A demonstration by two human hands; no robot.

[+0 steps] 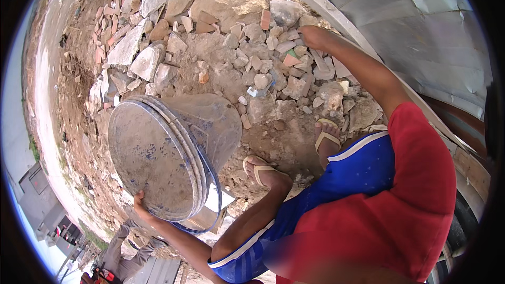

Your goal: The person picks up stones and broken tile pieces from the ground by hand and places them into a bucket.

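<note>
A dusty plastic bucket (221,120) with a blue handle (215,189) stands or leans in front of me on the left. Its round, mud-caked end (154,157) faces up towards the camera; whether that is a lid or the inside cannot be told. My left hand (143,205) grips the rim at its lower edge. Far to the right, my right hand (315,37) reaches down into a pile of broken stones (294,86), fingers at a grey piece; whether they are closed on it is unclear. A tile shard (265,20) lies near that hand.
Corrugated metal sheeting (418,19) and a concrete ledge (343,15) border the right side. Large rocks (227,3) and tile shards (110,19) cover the ground ahead. My sandalled feet (266,171) stand beside the bucket. Another person's trousered legs (118,248) show at lower left.
</note>
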